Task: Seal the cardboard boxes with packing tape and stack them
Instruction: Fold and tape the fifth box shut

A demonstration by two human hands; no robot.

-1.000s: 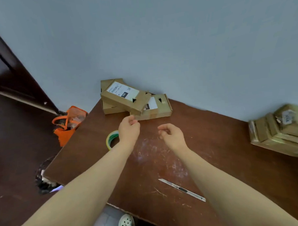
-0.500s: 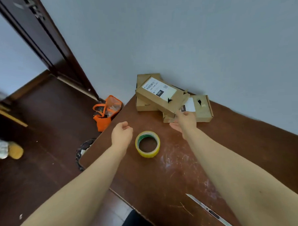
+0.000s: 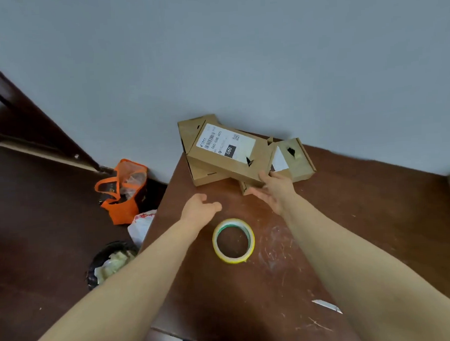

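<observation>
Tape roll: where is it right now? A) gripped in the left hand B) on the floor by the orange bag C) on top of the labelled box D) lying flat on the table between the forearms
D: the tape roll lies flat on the table, untouched; the left hand is open just beyond it and the right hand touches the labelled box.

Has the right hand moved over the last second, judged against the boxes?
Yes. The right hand moved toward the wall: a second ago it hovered clear of the top box, now it touches that box's near corner.
</observation>
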